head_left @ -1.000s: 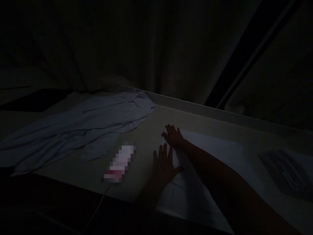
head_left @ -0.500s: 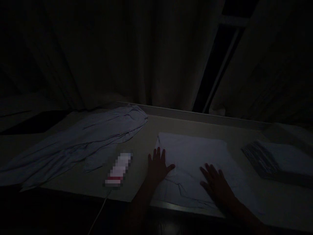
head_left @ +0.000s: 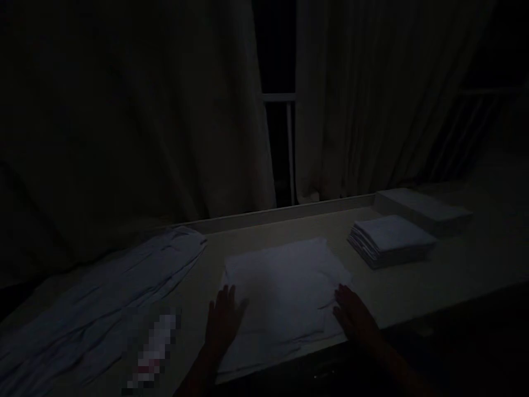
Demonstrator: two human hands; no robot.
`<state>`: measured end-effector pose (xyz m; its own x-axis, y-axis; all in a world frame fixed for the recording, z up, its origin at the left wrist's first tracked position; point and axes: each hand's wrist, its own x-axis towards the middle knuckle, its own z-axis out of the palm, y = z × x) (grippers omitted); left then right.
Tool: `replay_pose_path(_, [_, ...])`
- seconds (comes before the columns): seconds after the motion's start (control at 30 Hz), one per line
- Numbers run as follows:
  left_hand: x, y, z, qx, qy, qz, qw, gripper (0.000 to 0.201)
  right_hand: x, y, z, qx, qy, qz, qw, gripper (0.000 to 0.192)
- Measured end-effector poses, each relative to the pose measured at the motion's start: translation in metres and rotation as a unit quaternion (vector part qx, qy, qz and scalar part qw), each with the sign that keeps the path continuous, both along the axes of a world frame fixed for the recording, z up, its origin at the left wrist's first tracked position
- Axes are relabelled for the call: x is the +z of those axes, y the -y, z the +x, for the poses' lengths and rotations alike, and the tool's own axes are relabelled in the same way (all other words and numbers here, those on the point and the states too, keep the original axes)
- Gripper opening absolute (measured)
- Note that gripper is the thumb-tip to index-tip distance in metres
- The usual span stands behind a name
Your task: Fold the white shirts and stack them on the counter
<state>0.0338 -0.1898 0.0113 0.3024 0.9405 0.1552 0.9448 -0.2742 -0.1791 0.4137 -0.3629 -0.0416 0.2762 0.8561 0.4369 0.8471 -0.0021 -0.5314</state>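
**Both palms flat on the folded cloth**

Here, I see my left hand (head_left: 223, 322) and right hand (head_left: 353, 315) spread open, pressing the folded cloth (head_left: 285, 286) between them. Beyond the right hand sits a stack of folded cloths (head_left: 390, 240).

No text, label, brand or number can be read. The scene is very dark, and the small white and red object (head_left: 155, 350) at the lower left of the frame is blurred out.
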Motion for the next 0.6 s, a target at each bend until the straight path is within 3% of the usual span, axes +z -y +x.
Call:
replay_pose_path(0.13, [-0.005,-0.002,-0.011,-0.077,-0.083,0.012,0.993,0.051,0.018,-0.004,0.027,-0.133,-0.155,0.066,0.977,0.044])
replay_pose_path(0.27, [-0.011,-0.009,-0.010,-0.078,-0.130,0.030,0.988,0.056,0.039,-0.016,0.062,-0.212,-0.209,-0.004,0.955,0.037])
replay_pose_path(0.4, [-0.019,-0.015,-0.004,-0.081,-0.152,0.053,0.984,0.058,0.046,-0.033,0.083,-0.213,-0.191,-0.056,0.956,0.033])
replay_pose_path(0.6, [-0.027,-0.020,-0.007,-0.103,-0.166,0.074,0.978,0.057,0.037,-0.039,0.083,-0.173,-0.162,-0.091,0.967,0.032])
